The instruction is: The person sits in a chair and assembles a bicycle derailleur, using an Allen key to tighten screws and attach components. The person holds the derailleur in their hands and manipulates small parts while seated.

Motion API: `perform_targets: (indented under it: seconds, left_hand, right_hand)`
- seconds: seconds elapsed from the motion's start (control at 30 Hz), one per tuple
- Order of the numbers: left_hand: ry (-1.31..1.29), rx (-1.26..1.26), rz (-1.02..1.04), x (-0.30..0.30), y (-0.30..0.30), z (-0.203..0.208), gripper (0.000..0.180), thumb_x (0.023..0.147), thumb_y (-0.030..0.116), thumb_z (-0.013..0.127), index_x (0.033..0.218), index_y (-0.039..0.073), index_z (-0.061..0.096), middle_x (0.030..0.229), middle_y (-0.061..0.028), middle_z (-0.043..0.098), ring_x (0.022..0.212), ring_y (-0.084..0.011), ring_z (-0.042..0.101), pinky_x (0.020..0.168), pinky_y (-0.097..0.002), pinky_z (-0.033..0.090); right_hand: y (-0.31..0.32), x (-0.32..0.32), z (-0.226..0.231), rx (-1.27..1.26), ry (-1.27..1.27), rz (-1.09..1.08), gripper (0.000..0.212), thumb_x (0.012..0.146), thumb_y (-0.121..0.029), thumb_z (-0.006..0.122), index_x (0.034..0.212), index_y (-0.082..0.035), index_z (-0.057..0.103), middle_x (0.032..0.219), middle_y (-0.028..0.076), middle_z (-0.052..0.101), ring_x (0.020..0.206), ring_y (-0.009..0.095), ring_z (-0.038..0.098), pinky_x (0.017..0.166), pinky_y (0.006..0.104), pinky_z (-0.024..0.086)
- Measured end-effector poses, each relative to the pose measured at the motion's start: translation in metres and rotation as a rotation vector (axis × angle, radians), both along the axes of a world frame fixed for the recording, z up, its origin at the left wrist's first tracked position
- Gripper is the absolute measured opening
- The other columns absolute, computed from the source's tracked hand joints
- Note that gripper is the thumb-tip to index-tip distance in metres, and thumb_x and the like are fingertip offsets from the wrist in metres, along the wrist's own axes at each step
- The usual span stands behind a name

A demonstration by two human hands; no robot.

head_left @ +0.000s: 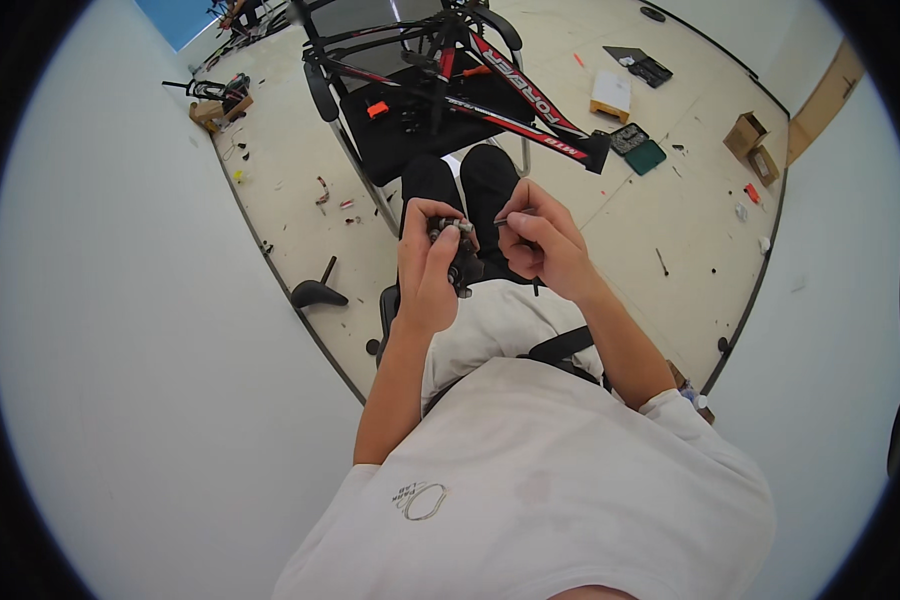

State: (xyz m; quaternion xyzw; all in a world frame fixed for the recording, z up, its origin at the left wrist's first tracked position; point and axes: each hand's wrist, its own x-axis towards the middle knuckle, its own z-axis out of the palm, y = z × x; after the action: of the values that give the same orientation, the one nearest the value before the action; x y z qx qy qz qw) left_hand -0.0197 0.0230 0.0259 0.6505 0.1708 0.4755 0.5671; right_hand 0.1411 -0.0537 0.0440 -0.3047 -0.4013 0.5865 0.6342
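Note:
My left hand [428,265] is closed around a small black and silver bicycle part [466,268] that looks like a derailleur, held above my lap. The thumb presses near its silver upper end, and the fingers hide some of it. Just to the right, my right hand [545,240] pinches a thin dark rod [501,222] between thumb and forefinger. The rod's short end points toward the part in my left hand; its kind is too small to tell. Whether the two touch is not clear.
Ahead, a black and red bicycle frame [530,95] lies across a black chair [385,145]. On the floor are a saddle [317,293], a green tool case [646,156], a white and yellow box [611,95], cardboard boxes [745,135] and scattered small parts. White walls stand on both sides.

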Motion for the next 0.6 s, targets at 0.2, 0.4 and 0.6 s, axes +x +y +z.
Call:
perform_targets:
  seconds: [0.2, 0.4, 0.6]
  left_hand:
    - [-0.035, -0.21, -0.145, 0.001, -0.007, 0.01, 0.019, 0.091, 0.018, 0.043, 0.102, 0.002, 0.046, 0.078, -0.0088, 0.058, 0.061, -0.0125, 0.055, 0.052, -0.0245, 0.047]
    - [-0.066, -0.362, -0.252, 0.002, -0.008, 0.011, 0.019, 0.093, 0.02, 0.041, 0.101, 0.003, 0.046, 0.075, -0.0079, 0.058, 0.055, -0.0128, 0.055, 0.047, -0.025, 0.048]
    - [0.066, -0.442, -0.288, -0.004, -0.003, 0.018, 0.022, 0.092, 0.024, 0.041, 0.1, 0.004, 0.047, 0.069, -0.0076, 0.057, 0.053, -0.0126, 0.055, 0.044, -0.0251, 0.046]
  right_hand:
    - [-0.002, -0.008, 0.0, 0.233, -0.35, -0.212, 0.006, 0.095, -0.006, 0.051, 0.095, -0.001, 0.049, 0.07, 0.002, 0.055, 0.057, 0.005, 0.045, 0.051, 0.0203, 0.036]
    - [0.001, -0.012, -0.005, 0.292, -0.551, -0.308, 0.008, 0.096, -0.006, 0.052, 0.095, 0.001, 0.05, 0.071, 0.006, 0.061, 0.064, 0.008, 0.056, 0.058, 0.0237, 0.045]
    - [0.0, -0.001, 0.005, 0.416, -1.022, -0.366, 0.01, 0.093, -0.003, 0.057, 0.097, 0.002, 0.05, 0.078, 0.014, 0.064, 0.068, 0.025, 0.065, 0.061, 0.0309, 0.049]
